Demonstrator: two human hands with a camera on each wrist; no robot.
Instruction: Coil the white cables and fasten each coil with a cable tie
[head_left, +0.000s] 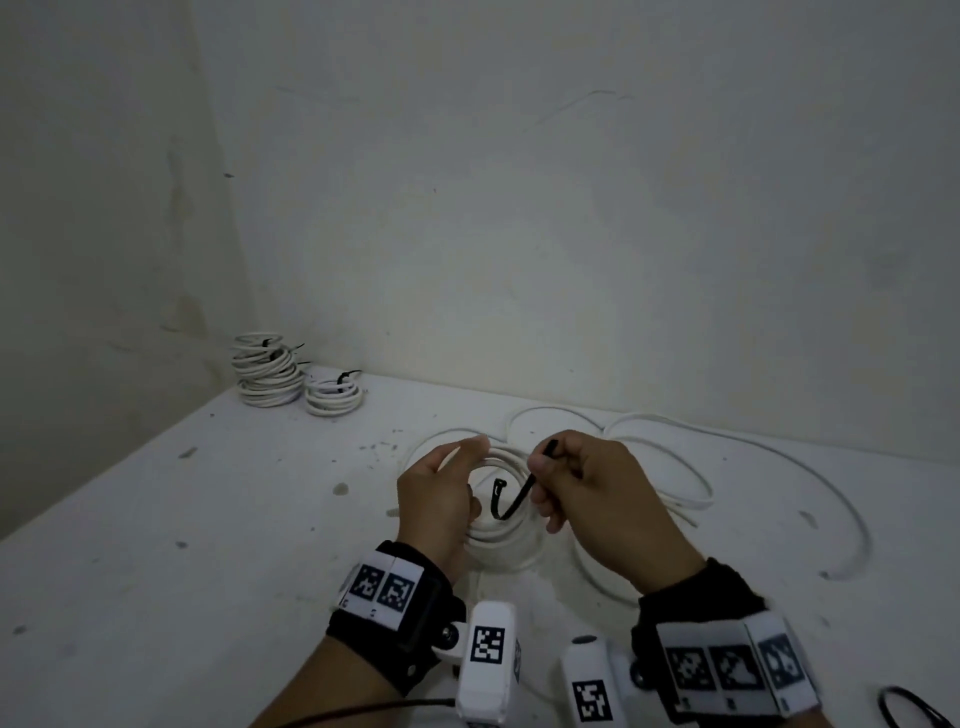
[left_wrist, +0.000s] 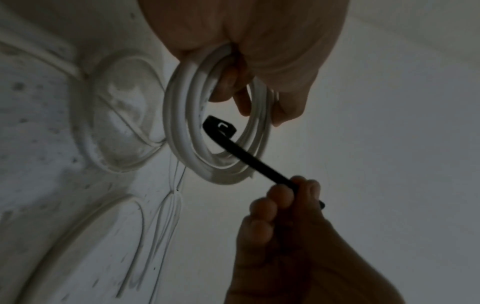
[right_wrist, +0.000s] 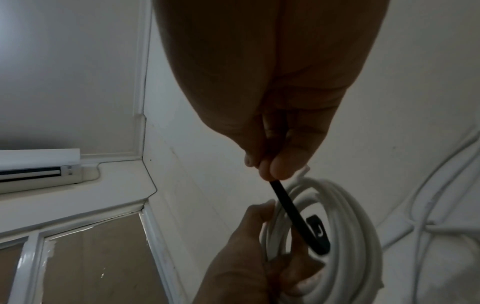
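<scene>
My left hand (head_left: 441, 493) grips a coil of white cable (head_left: 506, 535) held just above the table; the same coil (left_wrist: 192, 148) hangs from the left fingers (left_wrist: 228, 82) in the left wrist view. My right hand (head_left: 582, 483) pinches a black cable tie (head_left: 511, 501) near its tail. The tie (left_wrist: 249, 158) bends into a hook and its head sits inside the ring of the coil (right_wrist: 348, 236). In the right wrist view the tie (right_wrist: 293, 211) runs down from the pinching fingertips (right_wrist: 278, 168) past the coil's strands.
Loose white cable (head_left: 727, 467) loops over the white table (head_left: 156, 545) to the right. A stack of tied coils (head_left: 267, 371) and one more tied coil (head_left: 332, 397) stand in the back left corner by the wall. Black ties (head_left: 904, 706) lie at the bottom right.
</scene>
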